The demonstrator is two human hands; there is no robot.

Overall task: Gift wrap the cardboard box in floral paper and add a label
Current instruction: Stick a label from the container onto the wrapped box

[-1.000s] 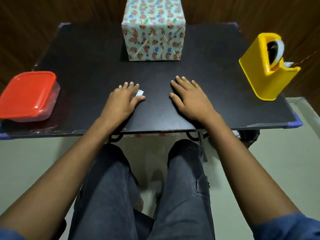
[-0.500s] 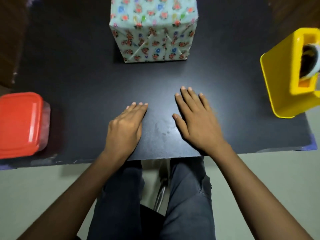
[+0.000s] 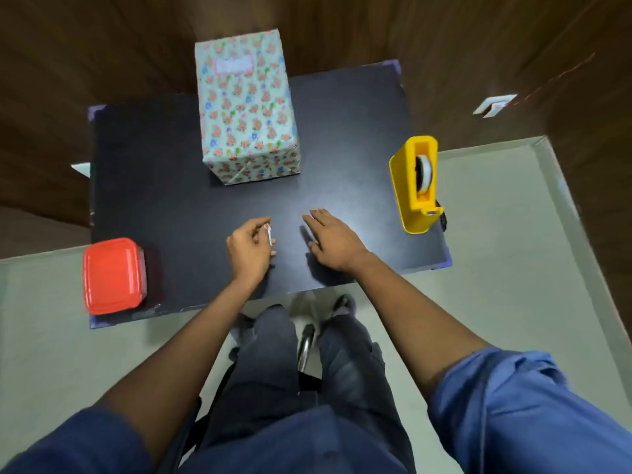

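Dark wood panelling behind, pale floor below, and between them the black rectangular tabletop where it all sits. The tall box wrapped in floral paper stands toward the far edge, well apart from both hands and roughly straight ahead of the left one. Its long axis runs away from the person toward the wall, one folded end facing the hands. On top, near the far end, sits a pale pink-edged label — too blurred to read.

Now the hands. The left hand hovers at the near middle of the table, fingers curled, pinching a small white scrap of paper between thumb and fingertips. The right hand lies just beside it, fingers straight, flat on the tabletop, holding nothing.

Off to the right, near the table's edge, stands a yellow plastic tape dispenser with a white roll inside. At the near left corner rests a red-lidded plastic container. Nothing lies between the hands and the box — bare black surface only.
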